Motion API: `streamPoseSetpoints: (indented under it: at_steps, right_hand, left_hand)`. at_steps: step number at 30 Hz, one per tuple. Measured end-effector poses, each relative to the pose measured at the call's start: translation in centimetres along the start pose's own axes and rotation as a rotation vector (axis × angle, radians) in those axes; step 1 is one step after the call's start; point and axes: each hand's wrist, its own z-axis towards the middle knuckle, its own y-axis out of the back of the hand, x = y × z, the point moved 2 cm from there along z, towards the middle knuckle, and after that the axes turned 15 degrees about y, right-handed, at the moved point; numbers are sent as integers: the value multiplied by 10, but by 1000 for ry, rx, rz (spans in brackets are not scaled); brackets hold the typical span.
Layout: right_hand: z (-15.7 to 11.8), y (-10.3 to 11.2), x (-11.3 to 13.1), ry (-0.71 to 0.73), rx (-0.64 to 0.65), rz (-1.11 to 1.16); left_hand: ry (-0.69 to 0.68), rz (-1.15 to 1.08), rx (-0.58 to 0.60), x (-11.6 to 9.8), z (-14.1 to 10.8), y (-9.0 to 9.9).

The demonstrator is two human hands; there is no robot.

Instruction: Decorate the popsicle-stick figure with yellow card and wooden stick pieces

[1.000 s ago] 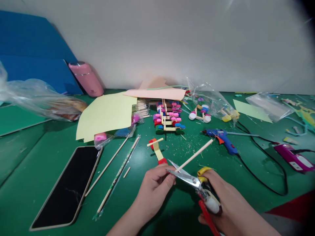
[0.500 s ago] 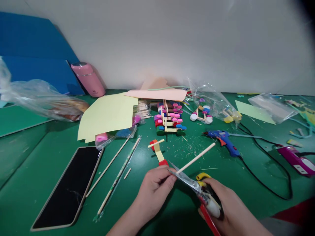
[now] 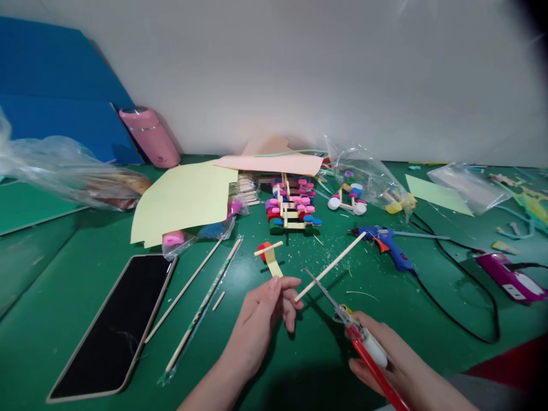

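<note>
My left hand (image 3: 268, 311) is at the lower centre, its fingers bent around the near end of a pale wooden stick (image 3: 330, 267) that slants up to the right. Scissors (image 3: 329, 297) with red and yellow handles are gripped in my right hand (image 3: 381, 354); their blades point up-left and cross beside the stick. Just beyond my left fingers lies a small piece (image 3: 274, 264) made of a pale yellow strip, a red-orange round part and a short stick. The near end of that piece is hidden by my hand.
A phone (image 3: 113, 328), a loose stick (image 3: 184, 290) and a wrapped stick (image 3: 203, 311) lie left. Small colourful assemblies (image 3: 293, 208) stand behind. A blue glue gun (image 3: 391, 251) with a black cord lies right. A pink bottle (image 3: 152, 137) leans at the back left.
The scissors have come off the stick near my left fingertips and turned, their blades now closer together. My left fingers have loosened and spread, and the stick has shifted slightly left and down.
</note>
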Motion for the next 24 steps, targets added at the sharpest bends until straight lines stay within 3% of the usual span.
streamPoseSetpoints:
  at_steps: [5, 12, 19, 24]
  right_hand:
    - [-1, -4, -1, -4, 5, 0]
    - [3, -11, 9, 61, 97, -8]
    - [0, -10, 5, 38, 159, 24]
    - [-3, -9, -2, 24, 122, 36]
  left_hand:
    - [-251, 350, -190, -3, -6, -1]
    - [-522, 641, -279, -3, -8, -4]
    - [-513, 676, -279, -1, -10, -4]
    - [-481, 665, -276, -1, -9, -5]
